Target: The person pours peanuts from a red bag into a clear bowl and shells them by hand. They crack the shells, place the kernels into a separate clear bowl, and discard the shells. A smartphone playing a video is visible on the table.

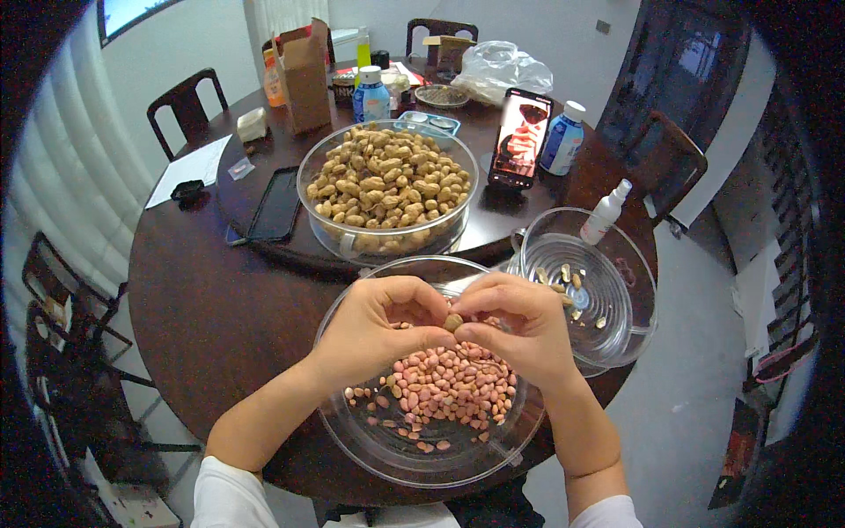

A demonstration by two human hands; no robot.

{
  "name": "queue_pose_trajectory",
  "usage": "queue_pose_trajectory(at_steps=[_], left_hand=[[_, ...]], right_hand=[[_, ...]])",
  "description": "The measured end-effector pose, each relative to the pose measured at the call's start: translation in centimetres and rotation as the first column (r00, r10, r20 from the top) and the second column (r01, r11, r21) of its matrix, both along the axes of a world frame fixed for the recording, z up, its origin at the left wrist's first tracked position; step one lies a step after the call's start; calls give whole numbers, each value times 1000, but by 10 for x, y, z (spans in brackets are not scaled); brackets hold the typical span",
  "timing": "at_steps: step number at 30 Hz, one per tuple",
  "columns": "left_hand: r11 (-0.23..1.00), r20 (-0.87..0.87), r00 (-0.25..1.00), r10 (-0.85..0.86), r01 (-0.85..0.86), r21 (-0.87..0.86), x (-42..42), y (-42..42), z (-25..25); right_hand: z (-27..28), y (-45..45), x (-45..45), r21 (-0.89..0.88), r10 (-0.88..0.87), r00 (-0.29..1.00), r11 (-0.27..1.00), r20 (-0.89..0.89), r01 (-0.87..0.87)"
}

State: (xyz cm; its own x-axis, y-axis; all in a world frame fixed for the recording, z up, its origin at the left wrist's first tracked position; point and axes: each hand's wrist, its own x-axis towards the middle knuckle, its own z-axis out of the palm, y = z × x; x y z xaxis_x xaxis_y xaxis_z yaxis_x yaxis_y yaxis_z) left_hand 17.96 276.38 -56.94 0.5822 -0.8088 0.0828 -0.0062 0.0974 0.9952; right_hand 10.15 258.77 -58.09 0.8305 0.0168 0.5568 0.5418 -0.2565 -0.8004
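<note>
Between the fingertips of both hands is one peanut in its shell [453, 323]. My left hand [386, 317] pinches it from the left with thumb and forefinger, while my right hand [518, 317] grips it from the right. Both hands hover over a clear plastic bowl [422, 472] of shelled pink peanut kernels [455, 386]. Some of the kernels behind my hands are hidden. Farther back, a second clear bowl [305, 211] is heaped with unshelled peanuts [389, 175]. At the right, a third clear bowl [610, 330] contains several bits of peanut shell [566, 274].
A phone [521, 138] showing a picture leans near a blue-and-white bottle [563, 140]. One white spray bottle [606, 212] stands by the right bowl. Left of the heaped bowl lies a dark phone-like slab [275, 203]. A cardboard box [304, 82] and plastic bag [505, 69] are farther back.
</note>
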Motion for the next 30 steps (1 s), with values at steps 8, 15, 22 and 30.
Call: queue_pose_trajectory(at_steps=[8, 15, 22, 30], left_hand=[[993, 593, 797, 115, -112, -42, -8, -5, 1], [982, 756, 636, 154, -185, -45, -13, -9, 0], [976, 748, 649, 141, -216, 4, -14, -9, -5], [968, 799, 583, 146, -249, 5, -17, -9, -6]], right_hand=[[-4, -2, -10, 13, -14, 999, 1000, -48, 15], [-3, -3, -12, -46, -74, 995, 996, -63, 71], [-7, -7, -11, -41, -41, 997, 998, -70, 38], [-7, -5, -14, 47, -52, 987, 997, -150, 59]])
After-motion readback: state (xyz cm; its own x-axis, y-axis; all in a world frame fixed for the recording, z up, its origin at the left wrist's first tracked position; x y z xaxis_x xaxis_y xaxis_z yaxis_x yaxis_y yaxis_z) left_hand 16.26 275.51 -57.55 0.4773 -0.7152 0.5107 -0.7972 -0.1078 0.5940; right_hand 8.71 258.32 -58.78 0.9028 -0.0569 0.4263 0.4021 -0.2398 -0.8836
